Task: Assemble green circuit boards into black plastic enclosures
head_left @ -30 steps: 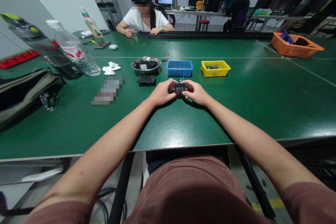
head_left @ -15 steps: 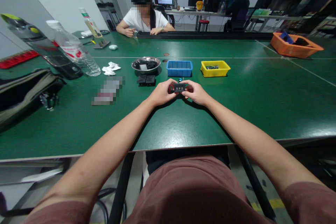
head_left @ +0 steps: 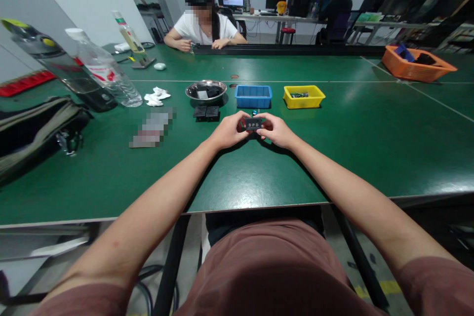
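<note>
A small black case marked "SPD" (head_left: pixel 254 124) is held between both my hands above the green table. My left hand (head_left: pixel 232 129) grips its left end with fingers closed, and my right hand (head_left: pixel 276 130) pinches the right end. A bit of blue-green shows just behind the case; I cannot make out what it is. Two black cases (head_left: pixel 206 113) lie side by side to the left of my hands. Beyond my hands stand a blue bin (head_left: pixel 253 103) and a yellow bin (head_left: pixel 304 103) with several small green parts in it.
A metal bowl (head_left: pixel 206 99) holds dark pieces. On the left are crumpled tissue (head_left: pixel 157 96), a clear bottle (head_left: pixel 107 76), a dark bottle (head_left: pixel 70 71) and a bag (head_left: pixel 33 128). An orange basket (head_left: pixel 414 72) stands far right. A person (head_left: pixel 207 27) sits across the table.
</note>
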A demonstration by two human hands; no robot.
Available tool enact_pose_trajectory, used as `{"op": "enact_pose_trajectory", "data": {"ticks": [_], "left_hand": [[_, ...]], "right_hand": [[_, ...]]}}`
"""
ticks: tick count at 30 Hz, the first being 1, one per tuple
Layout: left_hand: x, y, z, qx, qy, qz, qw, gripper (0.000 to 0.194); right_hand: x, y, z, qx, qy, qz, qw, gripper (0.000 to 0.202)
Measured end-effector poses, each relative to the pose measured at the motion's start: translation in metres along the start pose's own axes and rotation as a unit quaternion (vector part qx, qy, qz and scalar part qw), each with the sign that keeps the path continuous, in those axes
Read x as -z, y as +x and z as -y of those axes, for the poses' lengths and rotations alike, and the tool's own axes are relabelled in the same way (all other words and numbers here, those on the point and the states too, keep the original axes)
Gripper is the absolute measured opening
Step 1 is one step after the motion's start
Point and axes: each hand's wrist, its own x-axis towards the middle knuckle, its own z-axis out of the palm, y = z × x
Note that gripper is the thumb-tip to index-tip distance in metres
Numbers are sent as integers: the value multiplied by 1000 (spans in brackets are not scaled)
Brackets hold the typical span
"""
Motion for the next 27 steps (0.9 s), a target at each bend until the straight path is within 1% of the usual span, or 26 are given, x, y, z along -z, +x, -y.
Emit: {"op": "enact_pose_trajectory", "data": {"ticks": [9,19,27], "left_hand": [[0,0,0,-3,1,0,1000,33],[0,0,1,-8,7,5,1000,34],[-1,1,2,-6,5,4,1000,35]], "right_hand": [[-1,0,2,-5,1,-4,1000,49],[1,1,-4,7,-10,2,1000,48],[1,1,-3,8,-10,-4,1000,46]]}}
